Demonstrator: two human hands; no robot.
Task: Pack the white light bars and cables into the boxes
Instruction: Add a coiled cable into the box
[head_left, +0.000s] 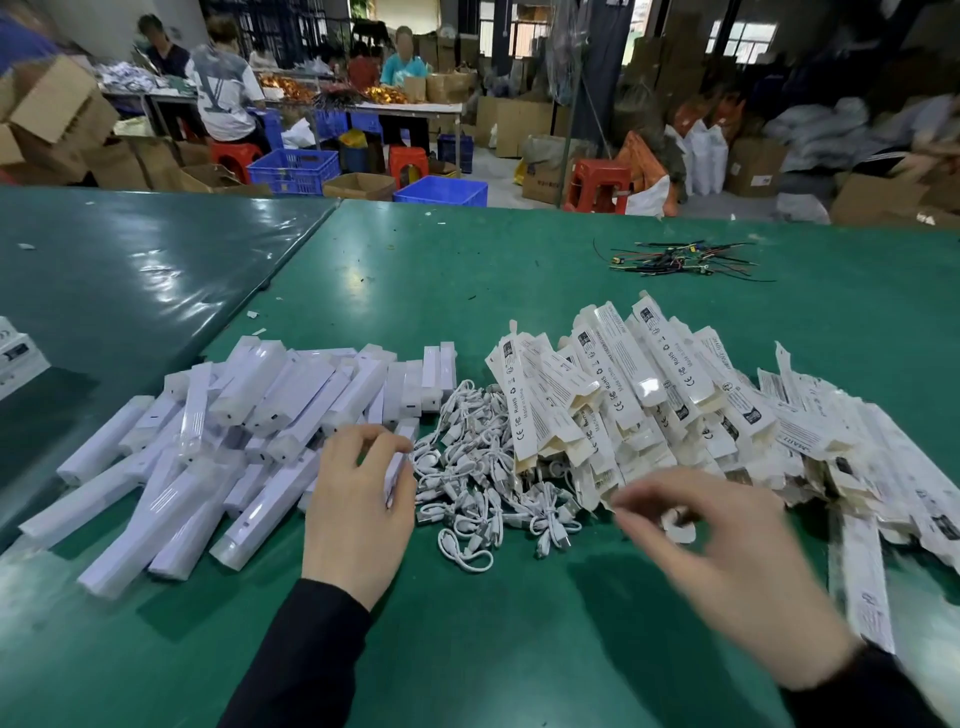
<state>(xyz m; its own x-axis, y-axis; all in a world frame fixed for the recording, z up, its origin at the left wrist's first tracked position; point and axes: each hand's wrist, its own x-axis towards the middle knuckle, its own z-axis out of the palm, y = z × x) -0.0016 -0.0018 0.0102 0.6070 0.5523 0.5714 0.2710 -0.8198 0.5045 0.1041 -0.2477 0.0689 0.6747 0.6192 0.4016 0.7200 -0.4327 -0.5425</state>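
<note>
A pile of white light bars (249, 431) in clear wrap lies on the left of the green table (467, 270). In the middle sits a heap of coiled white cables (478, 467). To the right is a stack of slim printed boxes (675, 395). My left hand (358, 499) grips one light bar (397, 462) at the pile's right edge. My right hand (717, 545) is blurred, hovering just in front of the boxes, and pinches a coiled white cable (678, 525) between thumb and fingers.
A tangle of dark coloured wires (675, 260) lies far right on the table. A second, darker table surface (130, 275) adjoins on the left with a box (15, 358) at its edge. Beyond are seated people, blue crates (293, 171), red stools and cartons.
</note>
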